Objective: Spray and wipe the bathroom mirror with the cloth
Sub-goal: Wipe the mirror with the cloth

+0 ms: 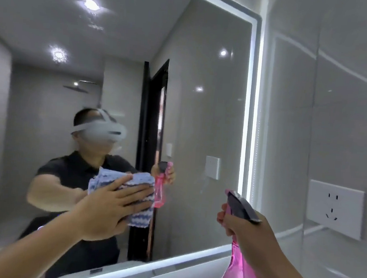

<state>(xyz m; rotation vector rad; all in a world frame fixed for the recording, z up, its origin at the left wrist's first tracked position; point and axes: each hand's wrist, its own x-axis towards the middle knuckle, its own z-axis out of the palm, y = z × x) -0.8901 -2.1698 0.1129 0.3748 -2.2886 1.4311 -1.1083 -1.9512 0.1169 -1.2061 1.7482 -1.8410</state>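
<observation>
The mirror (204, 96), wall-mounted and edged by a lit white strip, is met low at its middle by a blue-and-white striped cloth (140, 216). The cloth is pressed flat to the glass by the left hand (107, 207), fingers straight and slightly spread. A pink spray bottle (239, 276) is gripped at the neck by the right hand (247, 231), fingers curled round it, near a wall socket (336, 207).

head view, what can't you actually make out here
All in the head view:
- Spray bottle: base cut off by the bottom edge; trigger hidden under the right hand.
- Cloth: middle covered by the left hand pressing it to the mirror.
- Mirror: left side runs past the frame edge; spray droplets or streaks too blurred to tell.
</observation>
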